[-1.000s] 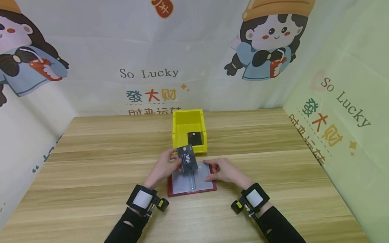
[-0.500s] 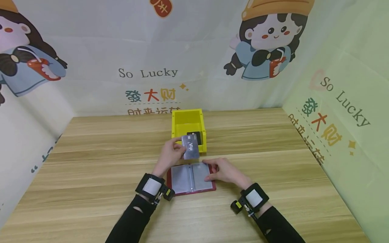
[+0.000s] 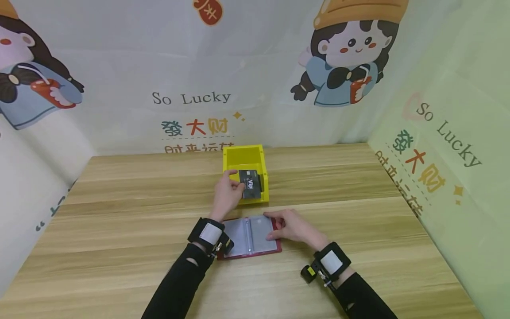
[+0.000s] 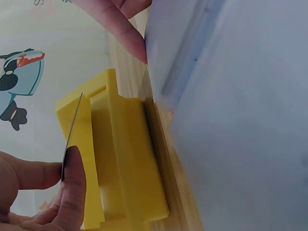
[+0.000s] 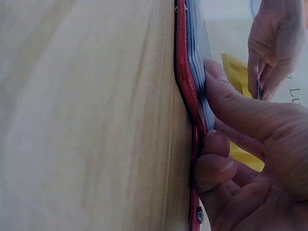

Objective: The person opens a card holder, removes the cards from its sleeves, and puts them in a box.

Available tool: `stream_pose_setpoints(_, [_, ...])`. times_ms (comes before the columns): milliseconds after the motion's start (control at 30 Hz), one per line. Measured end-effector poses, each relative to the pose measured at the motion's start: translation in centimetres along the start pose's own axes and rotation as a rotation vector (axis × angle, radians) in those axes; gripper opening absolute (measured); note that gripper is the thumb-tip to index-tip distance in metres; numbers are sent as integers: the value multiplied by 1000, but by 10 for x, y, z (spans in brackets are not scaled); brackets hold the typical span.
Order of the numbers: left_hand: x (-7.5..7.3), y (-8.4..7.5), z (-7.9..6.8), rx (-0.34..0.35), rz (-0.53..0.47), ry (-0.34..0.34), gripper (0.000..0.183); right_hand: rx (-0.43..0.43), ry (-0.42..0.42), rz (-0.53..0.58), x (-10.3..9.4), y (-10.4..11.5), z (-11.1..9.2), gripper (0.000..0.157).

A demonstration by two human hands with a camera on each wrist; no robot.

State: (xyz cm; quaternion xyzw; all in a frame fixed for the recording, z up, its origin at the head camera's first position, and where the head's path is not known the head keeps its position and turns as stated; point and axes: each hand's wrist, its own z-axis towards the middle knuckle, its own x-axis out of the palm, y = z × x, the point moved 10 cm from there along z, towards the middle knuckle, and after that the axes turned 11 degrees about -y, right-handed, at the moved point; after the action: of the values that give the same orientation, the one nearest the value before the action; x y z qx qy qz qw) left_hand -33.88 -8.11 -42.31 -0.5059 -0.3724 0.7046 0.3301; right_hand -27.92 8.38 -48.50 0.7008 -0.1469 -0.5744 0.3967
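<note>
On the wooden surface (image 3: 119, 266) before you stands the yellow box (image 3: 245, 153), and nearer to you lies the red wallet (image 3: 260, 237), opened. The grip of your right hand (image 3: 292, 226) is nearly closed: it pinches the wallet at its right edge. The grip of your left hand (image 3: 228, 191) is narrow also: it pinches the left edge of the grey Vip card (image 3: 250, 184), which is above the near part of the box. If they touch, I cannot tell.

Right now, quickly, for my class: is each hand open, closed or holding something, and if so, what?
Left hand: holding the card, pinched between thumb and fingers.
Right hand: holding the open booklet by its right edge.
</note>
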Motion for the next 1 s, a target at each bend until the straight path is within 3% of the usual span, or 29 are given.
stream_pose_setpoints(267, [7, -20, 7, 130, 79, -37, 20, 2, -2, 0, -1, 0, 0, 68])
stream_pose_setpoints(600, [23, -20, 17, 128, 166, 29, 24, -2, 2, -7, -2, 0, 0, 67])
stream_pose_setpoints(833, [35, -20, 19, 216, 269, 52, 22, 9, 2, -2, 0, -1, 0, 67])
stream_pose_setpoints(1000, [40, -21, 19, 226, 339, 58, 23, 21, 2, 3, 0, -2, 0, 67])
